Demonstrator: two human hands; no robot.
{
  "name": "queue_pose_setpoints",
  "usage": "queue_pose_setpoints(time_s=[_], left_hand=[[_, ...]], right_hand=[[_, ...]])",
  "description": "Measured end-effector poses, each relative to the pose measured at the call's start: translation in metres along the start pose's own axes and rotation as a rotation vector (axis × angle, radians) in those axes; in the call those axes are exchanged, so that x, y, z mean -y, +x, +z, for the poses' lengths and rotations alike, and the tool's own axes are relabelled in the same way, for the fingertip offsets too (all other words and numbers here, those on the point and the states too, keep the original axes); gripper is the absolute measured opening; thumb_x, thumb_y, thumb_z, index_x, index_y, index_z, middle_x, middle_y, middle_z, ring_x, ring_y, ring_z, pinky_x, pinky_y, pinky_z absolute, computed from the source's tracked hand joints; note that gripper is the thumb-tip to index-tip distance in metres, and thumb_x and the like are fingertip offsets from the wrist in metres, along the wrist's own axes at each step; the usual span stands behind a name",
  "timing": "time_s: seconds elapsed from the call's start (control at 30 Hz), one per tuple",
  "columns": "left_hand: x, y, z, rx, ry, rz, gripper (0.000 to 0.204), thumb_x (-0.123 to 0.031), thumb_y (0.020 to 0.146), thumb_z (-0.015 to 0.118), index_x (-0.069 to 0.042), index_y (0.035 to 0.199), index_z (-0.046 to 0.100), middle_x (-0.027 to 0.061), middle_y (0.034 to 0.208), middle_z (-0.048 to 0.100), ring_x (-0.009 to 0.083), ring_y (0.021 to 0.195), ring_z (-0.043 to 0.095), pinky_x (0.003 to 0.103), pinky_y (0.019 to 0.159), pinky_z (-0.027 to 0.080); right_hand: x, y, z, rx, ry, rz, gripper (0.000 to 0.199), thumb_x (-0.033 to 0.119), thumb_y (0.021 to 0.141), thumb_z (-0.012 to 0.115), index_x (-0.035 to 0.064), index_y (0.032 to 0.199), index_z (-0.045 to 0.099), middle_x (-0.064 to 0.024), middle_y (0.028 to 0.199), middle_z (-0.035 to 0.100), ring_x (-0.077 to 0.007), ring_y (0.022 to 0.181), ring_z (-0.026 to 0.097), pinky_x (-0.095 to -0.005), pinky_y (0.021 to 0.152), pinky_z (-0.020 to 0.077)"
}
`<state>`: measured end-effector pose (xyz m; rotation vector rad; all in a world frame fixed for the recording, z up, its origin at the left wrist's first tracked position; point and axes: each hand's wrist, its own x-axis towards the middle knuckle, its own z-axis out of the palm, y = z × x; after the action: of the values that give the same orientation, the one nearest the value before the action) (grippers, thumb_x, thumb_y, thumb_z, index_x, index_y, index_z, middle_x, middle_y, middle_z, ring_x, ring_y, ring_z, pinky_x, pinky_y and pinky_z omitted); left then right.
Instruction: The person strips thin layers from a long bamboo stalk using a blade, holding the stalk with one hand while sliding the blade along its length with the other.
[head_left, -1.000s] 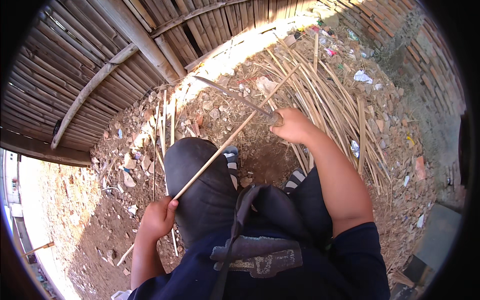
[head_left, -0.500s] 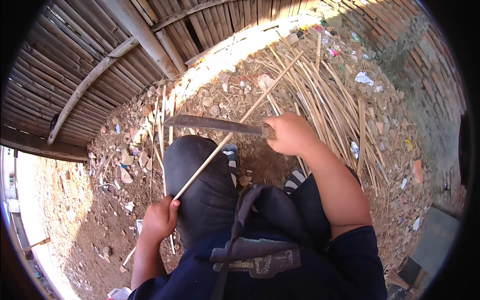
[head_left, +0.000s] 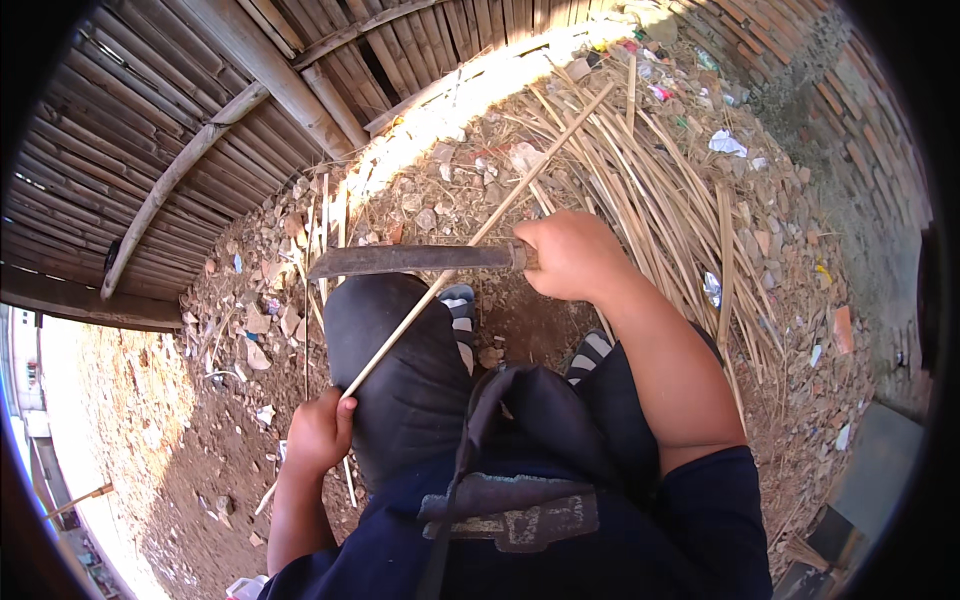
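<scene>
Setting: bare dirt ground (head_left: 190, 470) strewn with stones and scraps; bamboo fence (head_left: 150, 130) behind, brick wall (head_left: 850, 130) to the right.
Litter: heap of split bamboo strips (head_left: 680, 200) spread on the ground ahead of the feet.
Posture: person crouched, dark-trousered knee (head_left: 400, 370) raised under the work; striped sandals (head_left: 590, 350) below.
Left hand (head_left: 320, 432): grip closed round the near end of a long thin bamboo stick (head_left: 470, 240).
Stick: runs diagonally up and right, across the knee, far end over the strip heap.
Right hand (head_left: 572, 255): grip clamped on the handle of a long flat blade (head_left: 410, 260).
Blade: lies crosswise over the stick at mid-length; contact cannot be confirmed.
Step (judged): blade being set against the stick for shaving or splitting.
Next move (judged): needs the stick braced on the knee, edge angled shallow, stroke directed away from the left hand.
</scene>
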<state>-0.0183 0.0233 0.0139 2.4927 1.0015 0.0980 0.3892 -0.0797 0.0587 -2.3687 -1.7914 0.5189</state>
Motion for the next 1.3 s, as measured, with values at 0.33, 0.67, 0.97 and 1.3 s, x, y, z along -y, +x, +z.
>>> queue_pose_setpoints(time_s=[0.33,0.67,0.97,1.3], left_hand=[[-0.009,0.008,-0.014,0.031,-0.038,0.001,0.038,-0.030,0.107,0.052,0.000,0.082,0.055,0.0248,0.062,0.056,0.0486,0.060,0.058,0.052,0.055,0.043],[-0.008,0.012,-0.019,0.059,-0.084,0.002,0.042,-0.032,0.106,0.055,0.000,0.079,0.056,0.0256,0.064,0.057,0.0485,0.063,0.060,0.052,0.057,0.046],[-0.013,0.004,-0.014,-0.024,0.064,0.007,0.041,-0.034,0.104,0.058,-0.002,0.081,0.054,0.0238,0.064,0.059,0.0474,0.061,0.061,0.053,0.056,0.047],[-0.007,0.004,-0.001,-0.072,0.169,-0.001,0.033,-0.033,0.103,0.060,-0.005,0.088,0.052,0.0211,0.062,0.061,0.0459,0.057,0.063,0.055,0.052,0.049]], right_hand=[[-0.028,0.010,0.014,-0.179,0.252,0.258,0.030,0.024,0.086,0.073,0.0021,0.106,0.070,-0.0201,0.089,0.072,-0.0380,0.089,0.072,-0.0483,0.080,0.0549],[-0.087,0.026,0.011,-0.323,0.552,0.434,0.029,0.022,0.088,0.071,0.0028,0.110,0.072,-0.0186,0.089,0.072,-0.0348,0.085,0.071,-0.0447,0.079,0.0542],[-0.022,0.001,0.005,-0.029,0.055,0.066,0.036,0.026,0.083,0.075,0.0045,0.111,0.072,-0.0225,0.101,0.074,-0.0402,0.095,0.071,-0.0473,0.085,0.0565],[-0.028,0.009,0.016,-0.031,0.180,0.096,0.036,0.026,0.084,0.076,0.0102,0.116,0.073,-0.0192,0.092,0.073,-0.0392,0.093,0.070,-0.0489,0.086,0.0548]])
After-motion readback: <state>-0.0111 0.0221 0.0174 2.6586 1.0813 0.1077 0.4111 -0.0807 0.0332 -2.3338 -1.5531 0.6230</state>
